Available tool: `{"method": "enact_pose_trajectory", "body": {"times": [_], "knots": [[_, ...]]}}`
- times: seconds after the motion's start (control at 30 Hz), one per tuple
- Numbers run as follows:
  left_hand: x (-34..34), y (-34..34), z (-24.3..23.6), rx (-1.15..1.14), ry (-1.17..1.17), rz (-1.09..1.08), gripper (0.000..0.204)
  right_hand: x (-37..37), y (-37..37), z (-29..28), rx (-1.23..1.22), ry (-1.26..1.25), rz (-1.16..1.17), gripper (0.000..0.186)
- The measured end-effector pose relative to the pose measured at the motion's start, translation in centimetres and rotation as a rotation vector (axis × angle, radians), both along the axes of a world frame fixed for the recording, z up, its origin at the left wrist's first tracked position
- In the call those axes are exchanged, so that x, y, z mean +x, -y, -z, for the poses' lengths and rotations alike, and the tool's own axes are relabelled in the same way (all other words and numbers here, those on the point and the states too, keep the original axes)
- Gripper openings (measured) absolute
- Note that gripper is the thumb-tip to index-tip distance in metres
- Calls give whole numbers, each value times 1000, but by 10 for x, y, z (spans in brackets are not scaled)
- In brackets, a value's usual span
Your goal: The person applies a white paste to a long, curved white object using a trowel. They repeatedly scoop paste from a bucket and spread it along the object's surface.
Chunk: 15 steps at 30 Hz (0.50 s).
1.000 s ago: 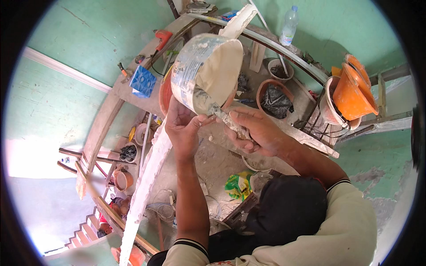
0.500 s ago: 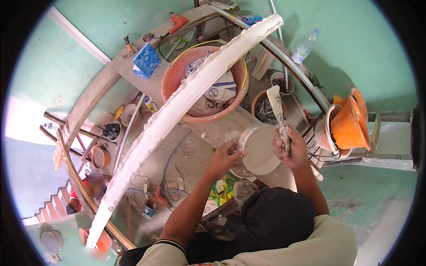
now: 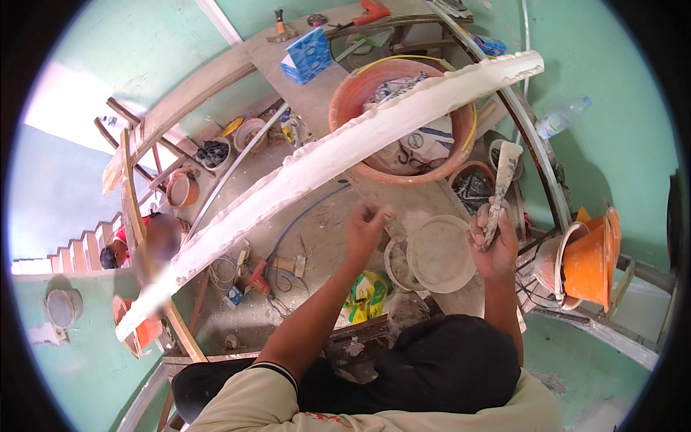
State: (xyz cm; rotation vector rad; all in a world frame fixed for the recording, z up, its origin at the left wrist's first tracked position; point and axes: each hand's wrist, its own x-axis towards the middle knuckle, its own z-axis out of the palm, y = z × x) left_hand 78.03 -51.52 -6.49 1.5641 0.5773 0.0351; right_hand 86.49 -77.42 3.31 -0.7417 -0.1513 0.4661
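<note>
My right hand (image 3: 497,241) is closed around the handle of a putty knife (image 3: 506,169), its blade pointing up and coated with pale plaster. Just left of it sits a round, pale bowl (image 3: 440,255) with a light, dusty inside; it overlaps a smaller tub (image 3: 398,265). My left hand (image 3: 371,229) is raised beside the bowl's upper left, apart from its rim. Its fingers are curled together, and what they hold, if anything, cannot be made out. Ahead of both hands a long white plaster moulding (image 3: 324,158) with rough, ragged edges runs diagonally across the view.
Under the moulding's far part stands a large terracotta-coloured tub (image 3: 345,155) with sacks inside. Orange buckets (image 3: 590,248) hang at the right. A red power tool (image 3: 258,279) and cables lie on the boards. Another person (image 3: 137,241) is at the left by the stairs.
My left hand has come away from the bowl, which now sits lower beside the tub. My right hand still grips the putty knife. The whole view has shifted and turned.
</note>
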Motion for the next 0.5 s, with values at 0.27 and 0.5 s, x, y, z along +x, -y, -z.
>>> {"method": "enact_pose_trajectory", "body": {"times": [0.27,0.5], "knots": [[25,-49,-65,-760,650,-466,42,6,-17,6,-17,-26,-22,33],[26,-47,-80,-674,622,-554,51,21,-33,10,12,58,-33,26]]}}
